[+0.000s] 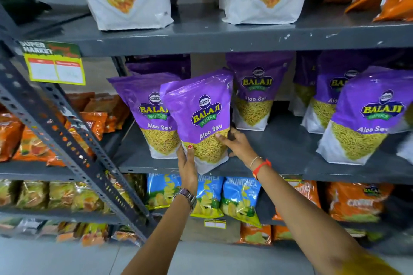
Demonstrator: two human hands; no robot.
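Standing slightly tilted at the front edge of the grey middle shelf (279,154), the purple Aloo Sev packet (201,114) is held from both sides. The left hand (187,169) grips its lower left corner, thumb on the front and fingers hidden behind. The right hand (238,148) clasps its lower right edge, fingers curled round it. More purple packets (366,118) stand farther back on the same shelf, white snack packs (127,6) stand on the board above it, and blue crisp bags (241,196) lie below it.
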